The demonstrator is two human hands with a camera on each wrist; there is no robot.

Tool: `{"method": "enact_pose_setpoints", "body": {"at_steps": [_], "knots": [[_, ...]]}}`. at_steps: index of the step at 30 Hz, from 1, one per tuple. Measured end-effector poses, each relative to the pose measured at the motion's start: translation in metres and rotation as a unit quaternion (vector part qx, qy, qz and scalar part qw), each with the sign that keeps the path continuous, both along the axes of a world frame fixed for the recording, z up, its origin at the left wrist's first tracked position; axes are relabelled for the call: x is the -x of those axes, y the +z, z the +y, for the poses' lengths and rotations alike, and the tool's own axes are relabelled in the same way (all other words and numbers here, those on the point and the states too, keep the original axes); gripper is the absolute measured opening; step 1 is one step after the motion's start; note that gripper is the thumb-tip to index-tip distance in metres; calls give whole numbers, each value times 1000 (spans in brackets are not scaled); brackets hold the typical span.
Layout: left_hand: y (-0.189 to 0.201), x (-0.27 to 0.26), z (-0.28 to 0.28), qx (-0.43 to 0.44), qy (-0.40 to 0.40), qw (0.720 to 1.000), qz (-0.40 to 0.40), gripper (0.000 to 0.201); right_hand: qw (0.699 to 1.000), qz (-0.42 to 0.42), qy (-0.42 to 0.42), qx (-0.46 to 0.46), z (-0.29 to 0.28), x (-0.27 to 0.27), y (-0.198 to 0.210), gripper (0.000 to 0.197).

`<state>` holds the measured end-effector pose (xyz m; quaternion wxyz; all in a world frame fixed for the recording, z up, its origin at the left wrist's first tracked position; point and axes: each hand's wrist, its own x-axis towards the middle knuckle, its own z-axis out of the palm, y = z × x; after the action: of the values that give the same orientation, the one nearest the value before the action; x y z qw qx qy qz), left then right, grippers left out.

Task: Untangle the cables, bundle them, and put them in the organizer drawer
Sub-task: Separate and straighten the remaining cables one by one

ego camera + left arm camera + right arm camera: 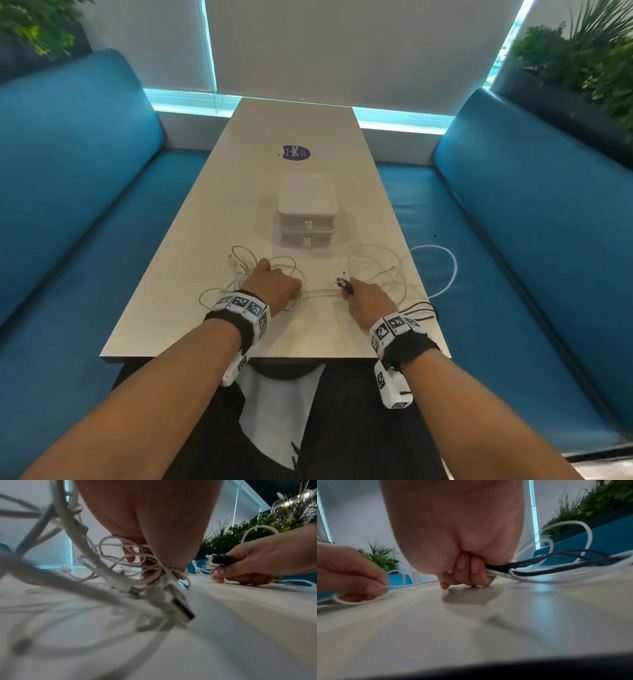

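Hands low on the pale table (191, 219), both busy with cables. Left hand (274, 286) down on a loose tangle of white cables (253, 270), fingers (130, 557) curled in among the loops, thumb and forefinger pinching a strand that runs across toward the other hand. Right hand (368, 299) closed in a fist around a gathered bunch of cable ends (344, 283), white plugs and one black connector (221, 559) poking out past the thumb; knuckles resting on the tabletop. Black cable (556, 555) and white ones trailing out behind that fist, one white loop (442, 270) hanging off the table's right edge. Small white two-drawer organizer (306, 209) just beyond the cables, midway along the table, both drawers seemingly closed, though hard to make out. Purple round sticker (296, 152) farther back. Blue benches (68, 192) either side.
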<state>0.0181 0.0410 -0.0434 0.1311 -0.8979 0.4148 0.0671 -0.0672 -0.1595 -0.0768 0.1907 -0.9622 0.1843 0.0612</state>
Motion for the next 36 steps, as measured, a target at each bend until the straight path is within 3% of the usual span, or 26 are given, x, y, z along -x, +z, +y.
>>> {"method": "enact_pose_setpoints", "body": {"at_steps": [3,6,10,14,22,26,36], "knots": [[-3,-3,6,3,21,1000,-5,18,999,-4,-40,9,-6,2,0,33],[-7,2,-1,23,28,999,7,25,997,-41,-56,-40,0,-3,5,34],[-13,12,-13,47,32,998,26,23,992,-100,6,-74,16,-9,18,28],[-15,17,-24,39,30,999,16,21,991,-52,104,-67,34,-10,20,22],[-8,10,-13,64,37,997,36,24,993,-5,99,-57,33,-8,11,24],[-6,2,-4,70,39,996,30,17,997,9,63,-38,10,-10,16,27],[1,0,2,39,48,998,-11,29,999,13,-24,29,-21,-6,6,23]]}}
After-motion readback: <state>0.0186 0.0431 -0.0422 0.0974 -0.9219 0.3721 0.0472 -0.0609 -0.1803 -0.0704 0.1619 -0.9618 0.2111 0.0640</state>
